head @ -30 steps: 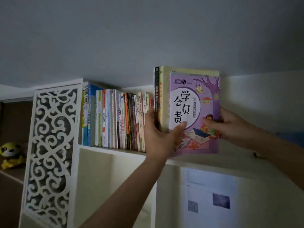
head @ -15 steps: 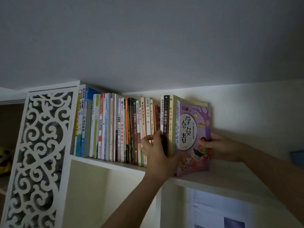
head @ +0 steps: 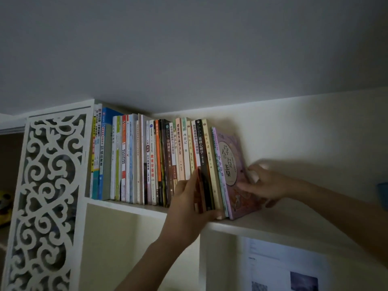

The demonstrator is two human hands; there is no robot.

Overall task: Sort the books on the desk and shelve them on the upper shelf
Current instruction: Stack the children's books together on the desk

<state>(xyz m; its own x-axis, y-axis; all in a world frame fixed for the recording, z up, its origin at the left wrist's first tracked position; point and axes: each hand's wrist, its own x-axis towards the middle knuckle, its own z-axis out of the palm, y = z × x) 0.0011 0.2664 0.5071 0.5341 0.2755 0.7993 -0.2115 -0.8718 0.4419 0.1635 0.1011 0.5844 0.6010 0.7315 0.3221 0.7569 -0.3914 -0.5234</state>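
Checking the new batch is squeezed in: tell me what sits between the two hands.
In the head view, three or four upright books: a black-spined book, a cream one, then the purple book, flanked by the left hand and right hand.

A dim, grey-toned room with no lamp or window in frame: the ceiling (head: 189,49) reads as flat shadow, and the wall (head: 294,127) to the right of the row of books (head: 159,160) catches the most light. The right hand (head: 266,183), just right of the books, is smeared by motion blur. Spine lettering stays legible. The fretwork panel (head: 48,196) left of the books leans with wide-angle distortion.
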